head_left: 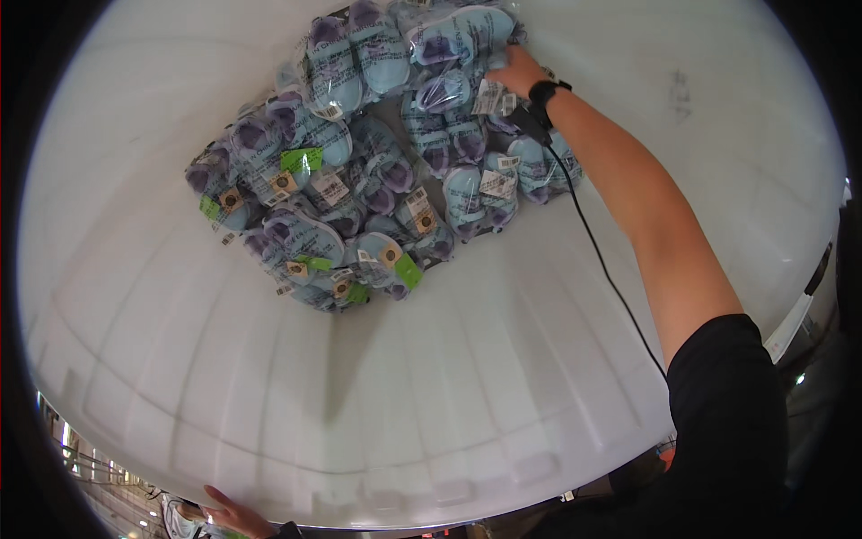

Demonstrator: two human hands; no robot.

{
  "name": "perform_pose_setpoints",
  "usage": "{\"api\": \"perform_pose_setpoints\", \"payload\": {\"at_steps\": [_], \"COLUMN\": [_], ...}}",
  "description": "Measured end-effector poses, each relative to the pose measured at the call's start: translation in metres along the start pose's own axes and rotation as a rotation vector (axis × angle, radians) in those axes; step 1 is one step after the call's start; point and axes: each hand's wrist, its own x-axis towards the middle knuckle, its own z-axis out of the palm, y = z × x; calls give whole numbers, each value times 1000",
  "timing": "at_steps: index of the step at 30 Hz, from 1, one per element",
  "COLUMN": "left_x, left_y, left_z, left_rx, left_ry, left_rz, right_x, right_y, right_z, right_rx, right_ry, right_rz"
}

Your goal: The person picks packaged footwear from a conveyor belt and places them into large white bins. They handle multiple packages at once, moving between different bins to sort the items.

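Note:
My right hand [518,72] reaches far into a big white bin [467,359]. Its fingers close on the edge of a clear plastic bag holding a pair of light blue and purple shoes [462,36]; the fingertips are partly hidden. Around it lies a pile of similar bagged shoes [296,234], several with green stickers and white or tan labels. Down at the lower left, my left hand [238,516] is by the bin's near rim, fingers stretched out and apart, with nothing seen in them.
A black band with a small dark box [530,124] sits at my right wrist, and a black cable [603,260] hangs from it along the arm. The bin's ribbed near wall curves up toward me. Shelving [90,463] shows beyond the rim at lower left.

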Motion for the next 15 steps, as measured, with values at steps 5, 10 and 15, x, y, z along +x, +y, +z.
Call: {"api": "perform_pose_setpoints", "payload": {"at_steps": [5, 10, 15], "left_x": [4, 9, 6], "left_y": [-15, -29, -19], "left_z": [-9, -2, 7], "left_rx": [-47, 32, -99], "left_ry": [-18, 5, -27], "left_rz": [-34, 83, 16], "right_x": [-65, -88, -98], "right_y": [1, -28, -12], "right_z": [-14, -15, -43], "right_rx": [181, 596, 1065], "right_ry": [-275, -246, -165], "right_rz": [362, 282, 263]}}
